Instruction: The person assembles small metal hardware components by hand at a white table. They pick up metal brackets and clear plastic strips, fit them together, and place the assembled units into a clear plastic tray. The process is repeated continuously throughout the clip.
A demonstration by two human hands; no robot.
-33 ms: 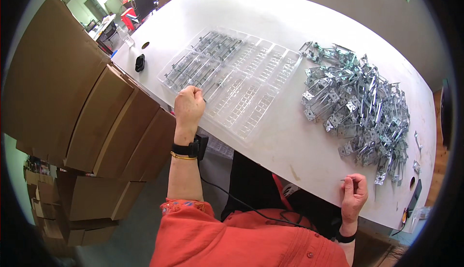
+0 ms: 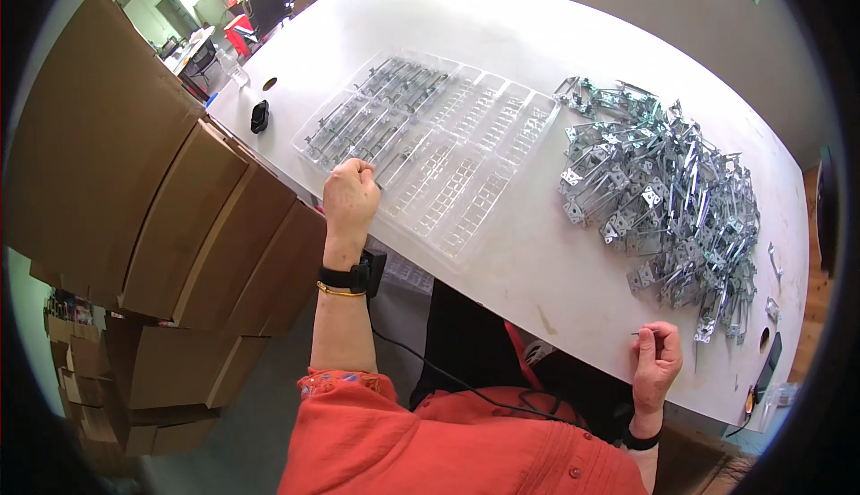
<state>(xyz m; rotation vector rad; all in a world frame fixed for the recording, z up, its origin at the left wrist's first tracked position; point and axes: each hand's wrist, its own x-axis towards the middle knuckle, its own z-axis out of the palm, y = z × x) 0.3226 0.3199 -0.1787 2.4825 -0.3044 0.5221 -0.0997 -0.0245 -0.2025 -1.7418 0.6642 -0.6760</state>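
A clear plastic tray (image 2: 502,159) with rows of long compartments lies on the white table. Slim metal parts (image 2: 372,105) fill the compartments on its left side, while those on the right hold none. My left hand (image 2: 351,198) is closed at the tray's near left edge, fingertips over a compartment; whatever they grip is hidden. By the table's near edge at the right, my right hand (image 2: 658,361) pinches a small thin piece (image 2: 637,334), of which only a short dark end shows. Beyond it spreads a big heap of silvery metal brackets (image 2: 667,199).
A small black object (image 2: 260,117) lies at the table's left, near a round hole (image 2: 270,85). Stacked cardboard boxes (image 2: 98,154) stand against the left side. Loose brackets (image 2: 775,262) and a black-handled tool (image 2: 761,378) lie at the right edge. A black cable (image 2: 430,370) crosses my lap.
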